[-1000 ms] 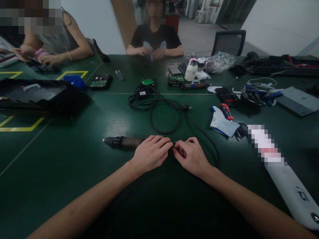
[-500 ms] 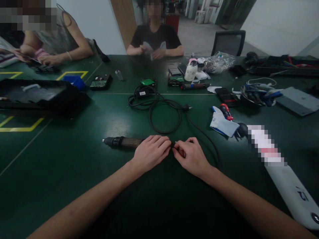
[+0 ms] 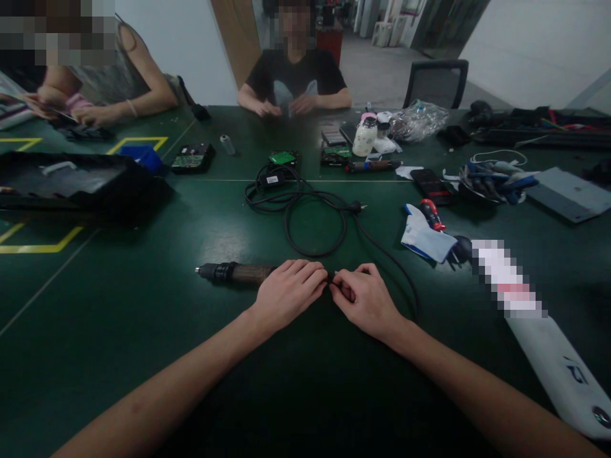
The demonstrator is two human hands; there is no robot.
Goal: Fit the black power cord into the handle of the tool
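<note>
Nearest, two bare forearms are slanting in over the dark green bench (image 3: 119,318), and a long white bar (image 3: 548,350) is lying askew on the right. Just beyond, the hands are almost meeting. The left hand (image 3: 289,291) is lying palm-down, its fingers bent over the rear part of a brown-and-black, pen-shaped power tool (image 3: 251,274), apparently gripping it. The tool is resting on its side on the bench, its metal tip pointing left. The right hand (image 3: 370,299) is pinching at a small dark piece (image 3: 330,277) between the two sets of fingertips; whether that piece is belonging to the tool or to the black cord (image 3: 310,256) is impossible to tell, since the fingers are covering the join.

The step in hand seems to be fine two-handed work at the tool's rear end, the left hand steadying and the right manipulating. The next move is probably calling for a firm left hold and small, straight adjustments from the right fingertips, without bending the piece.

Farther off, the cord is lying in loose loops, one strand running down behind the right wrist. Its pronged plug (image 3: 356,207) and a labelled black box (image 3: 272,180) are sitting beyond the loops. Across the bench, a co-worker in a black top (image 3: 298,76) is sitting with forearms on the edge.
</note>
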